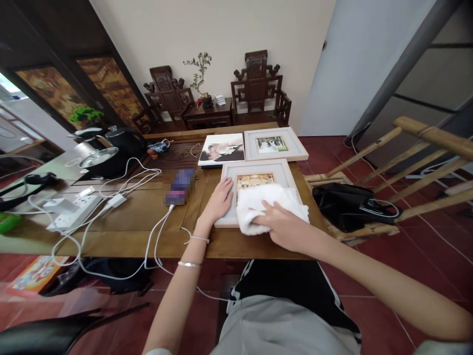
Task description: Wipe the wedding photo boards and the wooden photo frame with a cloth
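Observation:
In front of me on the wooden table lies a light-framed picture (229, 217), with a wide pale mat around a brown printed centre. My left hand (220, 197) rests on its left border, fingers stretched out along the frame. A folded white cloth (290, 199) covers the lower right of this picture and overhangs its edge. My right hand (275, 222) presses on the cloth, holding it with bent fingers. Just behind lie a second framed picture (272, 144) with a green outdoor photo and, left of it, a photo panel (221, 148).
A phone (179, 187) on a charging cable lies left of the pictures. White cables trail from a power strip (76, 213) over the table edge. A lidded pot (99, 160) stands farther back. At right, a bamboo chair (406, 197) holds a black bag (343, 204).

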The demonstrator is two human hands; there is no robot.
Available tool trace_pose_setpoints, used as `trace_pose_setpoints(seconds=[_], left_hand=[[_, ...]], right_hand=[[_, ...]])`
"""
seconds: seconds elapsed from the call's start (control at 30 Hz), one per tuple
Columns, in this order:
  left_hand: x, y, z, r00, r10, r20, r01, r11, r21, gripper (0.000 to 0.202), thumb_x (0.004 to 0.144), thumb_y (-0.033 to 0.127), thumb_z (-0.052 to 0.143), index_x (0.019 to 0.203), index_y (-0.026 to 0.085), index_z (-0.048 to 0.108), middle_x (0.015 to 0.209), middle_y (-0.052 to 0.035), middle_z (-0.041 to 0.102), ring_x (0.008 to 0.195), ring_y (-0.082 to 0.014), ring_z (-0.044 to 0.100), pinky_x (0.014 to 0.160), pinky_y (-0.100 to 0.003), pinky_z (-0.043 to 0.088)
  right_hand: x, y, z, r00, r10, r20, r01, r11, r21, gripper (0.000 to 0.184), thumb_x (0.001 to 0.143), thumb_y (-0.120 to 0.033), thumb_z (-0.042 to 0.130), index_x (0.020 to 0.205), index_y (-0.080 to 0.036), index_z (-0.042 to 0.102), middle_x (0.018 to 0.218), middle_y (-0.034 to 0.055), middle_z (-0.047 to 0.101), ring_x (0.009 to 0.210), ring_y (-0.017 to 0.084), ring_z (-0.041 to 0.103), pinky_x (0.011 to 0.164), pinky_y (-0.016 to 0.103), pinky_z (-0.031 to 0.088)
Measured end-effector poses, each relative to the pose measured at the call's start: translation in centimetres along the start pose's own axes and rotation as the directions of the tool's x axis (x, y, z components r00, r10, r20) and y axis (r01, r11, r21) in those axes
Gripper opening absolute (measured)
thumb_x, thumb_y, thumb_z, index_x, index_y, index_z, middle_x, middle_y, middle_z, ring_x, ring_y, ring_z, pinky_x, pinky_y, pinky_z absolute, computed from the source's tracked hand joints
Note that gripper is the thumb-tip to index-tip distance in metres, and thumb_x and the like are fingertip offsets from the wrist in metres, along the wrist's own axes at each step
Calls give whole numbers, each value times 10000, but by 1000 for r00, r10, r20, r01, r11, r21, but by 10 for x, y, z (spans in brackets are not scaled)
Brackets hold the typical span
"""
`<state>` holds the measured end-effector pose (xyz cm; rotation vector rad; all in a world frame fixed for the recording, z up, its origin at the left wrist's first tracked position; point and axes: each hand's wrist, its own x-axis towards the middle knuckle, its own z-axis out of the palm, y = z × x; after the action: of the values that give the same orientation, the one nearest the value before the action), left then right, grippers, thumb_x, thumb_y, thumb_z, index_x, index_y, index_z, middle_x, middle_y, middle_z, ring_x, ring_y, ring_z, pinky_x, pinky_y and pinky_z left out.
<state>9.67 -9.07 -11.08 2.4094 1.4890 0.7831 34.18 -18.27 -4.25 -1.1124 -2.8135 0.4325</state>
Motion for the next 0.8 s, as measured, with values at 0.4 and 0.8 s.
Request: trace_pose_setpoints(seconds=[0.4, 0.8], left_hand=[[0, -8, 1, 1000, 14, 0, -14, 1000, -21, 475, 987, 282, 346, 1401, 130, 521, 1505, -121, 481, 1471, -247, 324, 1223, -480, 253], [1, -4, 2, 999, 30, -13, -30, 1000, 4, 470, 964, 225, 372, 1393, 108, 524, 1491, -145, 493, 1465, -264, 334, 1214, -500, 275]], right_hand=[[102, 99, -7, 969, 101, -227, -165, 945, -284, 690, 758, 66, 409, 1405, -142, 527, 1575, 104, 376, 1467, 430, 192, 1125, 671, 189], [30, 5, -21, 993, -30, 117, 41, 994, -98, 631, 725, 59, 437, 1221, -243, 683, 1052, 114, 729, 1133, 315, 606, 903, 402, 447]])
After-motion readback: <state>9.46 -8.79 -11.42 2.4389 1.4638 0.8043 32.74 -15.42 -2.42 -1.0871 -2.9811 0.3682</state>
